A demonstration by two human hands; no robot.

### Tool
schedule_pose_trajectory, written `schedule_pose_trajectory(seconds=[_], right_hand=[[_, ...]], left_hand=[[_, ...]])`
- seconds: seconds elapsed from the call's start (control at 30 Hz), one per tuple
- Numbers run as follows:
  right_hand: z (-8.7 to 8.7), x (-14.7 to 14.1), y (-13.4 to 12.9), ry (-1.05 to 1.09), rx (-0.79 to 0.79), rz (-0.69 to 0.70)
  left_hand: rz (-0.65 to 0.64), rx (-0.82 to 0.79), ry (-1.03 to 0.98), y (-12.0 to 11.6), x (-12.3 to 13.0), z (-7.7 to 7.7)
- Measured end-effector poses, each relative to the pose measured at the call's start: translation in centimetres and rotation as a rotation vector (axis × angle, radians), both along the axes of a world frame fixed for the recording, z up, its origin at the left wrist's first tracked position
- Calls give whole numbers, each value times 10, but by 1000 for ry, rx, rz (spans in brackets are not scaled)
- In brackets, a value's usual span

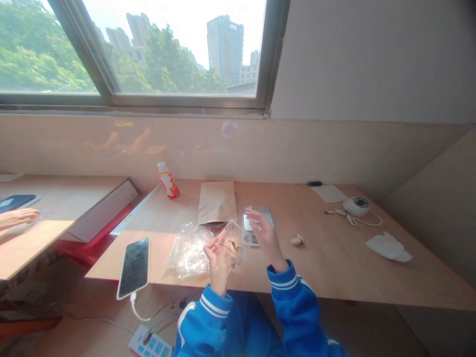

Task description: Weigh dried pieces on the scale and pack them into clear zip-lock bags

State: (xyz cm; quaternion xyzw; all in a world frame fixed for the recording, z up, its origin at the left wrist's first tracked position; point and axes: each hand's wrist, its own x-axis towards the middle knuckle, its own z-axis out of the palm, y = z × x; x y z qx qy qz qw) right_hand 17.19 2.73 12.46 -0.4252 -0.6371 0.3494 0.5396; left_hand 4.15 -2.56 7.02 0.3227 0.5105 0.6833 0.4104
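Observation:
My left hand (217, 253) is closed on a clear zip bag (241, 238) with a red seal line and brownish dried pieces (233, 246) inside. My right hand (263, 230) reaches over a small flat scale (267, 214), fingers stretched out, partly covering it. At its fingertips is a small beige piece (250, 208); whether they touch it is unclear. Left of the bag lies a crumpled clear plastic bag (188, 253). A brown paper pouch (217, 201) lies behind, its opening toward me. One pale beige lump (297, 240) rests right of the scale.
A white-and-red bottle (168, 181) stands at the back left. A phone (134, 265) on a charging cable overhangs the front left edge. Toward the right are a white round device (356, 206) with a cable and a crumpled tissue (389, 247). Another person's hand (18, 218) rests on the neighbouring table.

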Motion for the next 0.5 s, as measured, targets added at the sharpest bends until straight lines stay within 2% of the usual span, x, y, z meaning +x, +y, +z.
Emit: schedule_pose_trajectory(seconds=[0.07,0.17,0.27,0.37,0.5], right_hand=[[-20,7,17,-55,39,-130],[-55,19,45,-264,85,-274],[-79,25,67,-522,73,-300],[-86,24,77,-669,13,-330],[-82,21,78,-645,-12,-421]], left_hand=[[-7,-24,-21,0,-3,-1],[-29,-59,-76,0,-5,-1],[-52,-100,-167,-2,-6,3],[-38,-117,-163,-3,-5,6],[-41,-83,-114,-3,-4,6]])
